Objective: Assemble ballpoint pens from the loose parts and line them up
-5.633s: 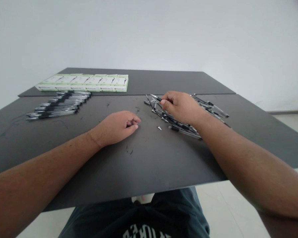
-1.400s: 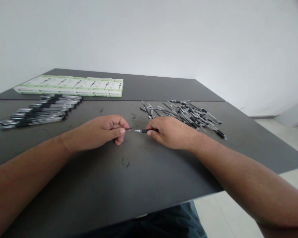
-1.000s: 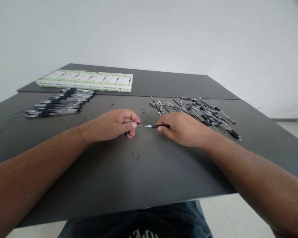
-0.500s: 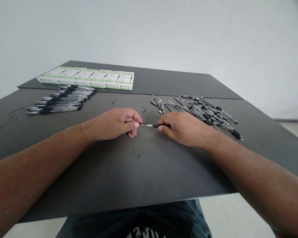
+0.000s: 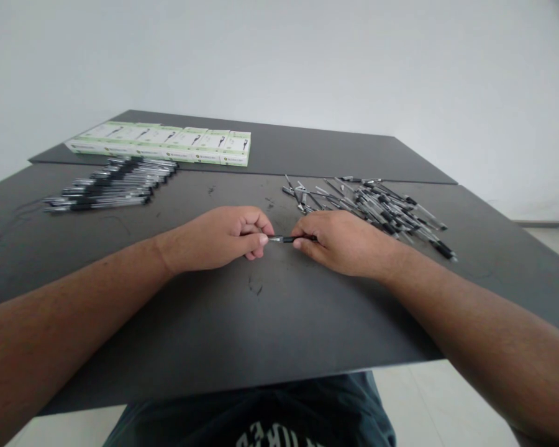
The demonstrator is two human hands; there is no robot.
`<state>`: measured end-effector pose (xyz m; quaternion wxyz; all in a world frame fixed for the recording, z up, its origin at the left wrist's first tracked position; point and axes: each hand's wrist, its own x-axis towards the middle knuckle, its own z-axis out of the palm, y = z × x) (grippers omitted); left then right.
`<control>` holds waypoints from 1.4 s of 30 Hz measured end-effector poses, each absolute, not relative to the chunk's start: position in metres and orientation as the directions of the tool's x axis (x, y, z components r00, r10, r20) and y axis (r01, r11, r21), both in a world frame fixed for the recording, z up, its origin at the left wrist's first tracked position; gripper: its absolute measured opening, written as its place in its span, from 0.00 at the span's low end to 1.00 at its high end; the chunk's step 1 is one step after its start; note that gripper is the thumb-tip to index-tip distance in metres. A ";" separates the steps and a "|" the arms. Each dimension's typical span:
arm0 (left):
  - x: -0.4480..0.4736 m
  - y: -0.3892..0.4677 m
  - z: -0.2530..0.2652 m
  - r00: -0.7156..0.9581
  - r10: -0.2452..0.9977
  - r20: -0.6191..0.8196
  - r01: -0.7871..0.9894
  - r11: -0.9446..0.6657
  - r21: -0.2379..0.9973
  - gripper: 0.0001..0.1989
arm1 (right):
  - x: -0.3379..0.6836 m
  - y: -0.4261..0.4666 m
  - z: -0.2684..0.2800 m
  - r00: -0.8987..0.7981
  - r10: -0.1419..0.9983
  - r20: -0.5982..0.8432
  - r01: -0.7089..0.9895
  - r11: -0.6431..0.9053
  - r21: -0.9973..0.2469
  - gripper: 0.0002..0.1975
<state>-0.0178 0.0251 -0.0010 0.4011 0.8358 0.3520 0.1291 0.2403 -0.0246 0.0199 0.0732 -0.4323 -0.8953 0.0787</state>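
Over the near middle of the table, my right hand (image 5: 340,239) is closed on a black-gripped pen (image 5: 286,239), whose tip points left. Opposite it, my left hand (image 5: 242,236) pinches a small clear piece with a thin dark strip, seemingly a pen cap, mostly hidden by the fingers. The pen's tip now meets the left fingertips; how far it sits inside the cap I cannot tell. Just beyond my right hand lies a loose heap of pens (image 5: 377,205) with clear barrels and black grips.
At the left, a row of pens (image 5: 116,183) lies side by side. Behind them stand several white and green boxes (image 5: 168,143) in a line. The dark table (image 5: 270,329) has a seam across it towards the back and small dark marks on its surface.
The gap between my hands has closed: the pen's tip and the cap, apart before, are now together at my left fingertips. The view has shifted slightly.
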 end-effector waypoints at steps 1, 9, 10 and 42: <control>-0.017 0.025 -0.001 0.720 0.690 -0.067 0.483 -0.430 0.763 0.12 | 0.240 -0.025 0.020 -0.618 0.784 0.061 0.761 0.616 -0.204 0.11; -0.014 0.020 0.003 0.714 0.697 -0.068 0.504 -0.444 0.741 0.12 | 0.238 -0.026 0.020 -0.632 0.772 0.065 0.749 0.630 -0.204 0.11; -0.013 0.020 0.004 0.715 0.696 -0.067 0.504 -0.446 0.740 0.12 | 0.239 -0.026 0.020 -0.636 0.769 0.070 0.745 0.634 -0.207 0.11; -0.008 0.011 0.010 0.706 0.703 -0.087 0.523 -0.434 0.734 0.09 | 0.236 -0.029 0.020 -0.587 0.806 0.072 0.763 0.581 -0.283 0.08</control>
